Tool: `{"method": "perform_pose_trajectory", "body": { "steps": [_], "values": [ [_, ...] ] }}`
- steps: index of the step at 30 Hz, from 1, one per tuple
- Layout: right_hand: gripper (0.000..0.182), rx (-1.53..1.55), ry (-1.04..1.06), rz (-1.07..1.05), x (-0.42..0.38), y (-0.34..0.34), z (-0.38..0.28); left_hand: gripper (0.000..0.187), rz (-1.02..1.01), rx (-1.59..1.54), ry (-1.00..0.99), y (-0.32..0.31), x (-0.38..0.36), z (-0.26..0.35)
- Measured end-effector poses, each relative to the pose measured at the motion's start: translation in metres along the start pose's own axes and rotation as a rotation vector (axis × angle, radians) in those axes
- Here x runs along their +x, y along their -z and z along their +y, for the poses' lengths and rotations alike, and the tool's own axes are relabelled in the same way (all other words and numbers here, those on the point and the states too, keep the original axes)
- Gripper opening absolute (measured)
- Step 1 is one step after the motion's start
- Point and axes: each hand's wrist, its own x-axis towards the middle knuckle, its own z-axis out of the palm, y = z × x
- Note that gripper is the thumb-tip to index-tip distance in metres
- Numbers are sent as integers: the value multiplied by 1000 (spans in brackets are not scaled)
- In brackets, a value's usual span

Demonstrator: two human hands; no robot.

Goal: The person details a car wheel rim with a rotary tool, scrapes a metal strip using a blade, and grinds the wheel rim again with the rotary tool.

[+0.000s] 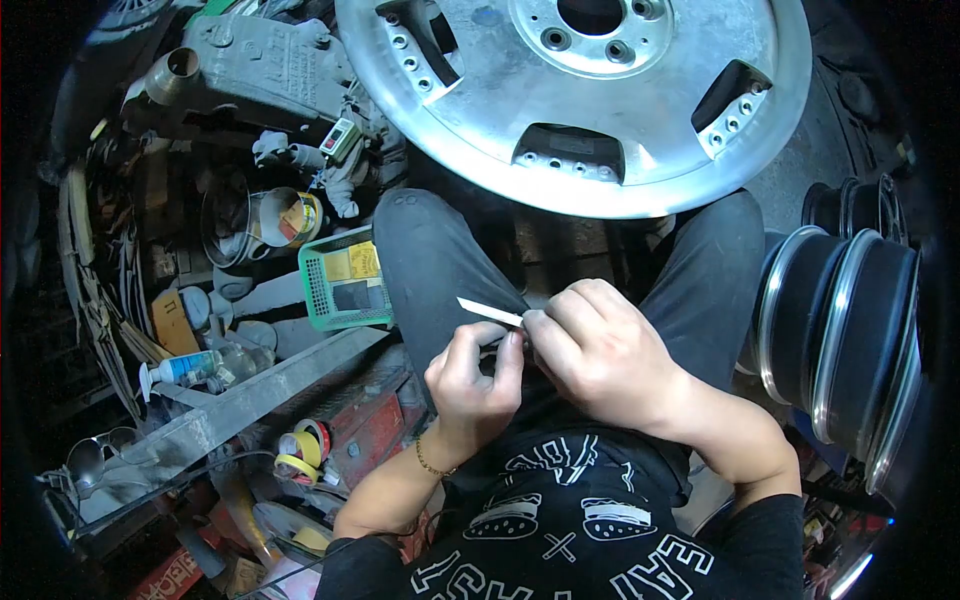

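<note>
A thin white strip with a slanted tip points up and left above my lap. The fingers of my right hand are closed on its near end. Just below the strip, my left hand has its fingers curled and its thumb bent toward them, close to the right fingertips. Whatever the left fingers pinch, if anything, is too small and dark to make out. A large silver wheel rim, with bolt holes and slotted openings, lies ahead of my knees.
Left of my leg stands a green basket with sanding sheets. A metal beam runs past a spray bottle and tape rolls. Several more rims stand at the right. A small digital device sits among machine parts.
</note>
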Motion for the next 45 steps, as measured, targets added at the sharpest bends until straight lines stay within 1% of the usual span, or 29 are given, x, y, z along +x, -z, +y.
{"method": "perform_pose_trajectory", "body": {
  "steps": [4, 9, 11, 13, 15, 17, 21, 23, 31, 37, 40, 42, 44, 45],
  "values": [
    [23, -25, 1, -19, -9, 3, 1, 12, -6, 26, -48, 1, -1, -1],
    [23, 2, -3, 46, -5, -4, 1, 7, 28, 40, -143, -4, -1, -3],
    [23, 6, 0, 57, -6, -7, 2, 7, -12, 26, -62, -1, -1, -3],
    [23, 12, 5, 63, -7, -6, 3, 6, -11, 12, -59, -1, 0, -5],
    [23, 17, -7, 16, -13, -1, 4, 6, -11, -6, -52, -2, -1, -6],
    [23, 29, -12, 25, -13, -1, 4, 7, -34, -73, -31, -4, -4, -5],
    [24, 46, -16, 47, -10, -7, 5, 8, -44, -30, -61, -3, 1, 0],
    [24, 47, -18, 62, -11, -10, 4, 8, -54, -59, -22, 0, 2, -1],
    [23, 54, -29, 96, -12, -9, 4, 9, -46, -51, -52, -6, -2, -3],
    [24, 91, 7, 94, -11, -12, 7, 8, -60, -61, -35, 1, 1, -2],
    [24, 131, -50, 117, -14, -8, 6, 7, -82, -84, -26, 0, 0, -2],
    [25, 213, -88, 143, -14, -6, 7, 7, -92, -81, -34, 1, 0, -1],
    [25, 203, -89, 157, -14, -2, 8, 8, -116, -163, 105, 2, 0, 3],
    [25, 190, -91, 170, -13, -1, 8, 8, -115, -162, 107, 2, 0, 3]
  ]
}}
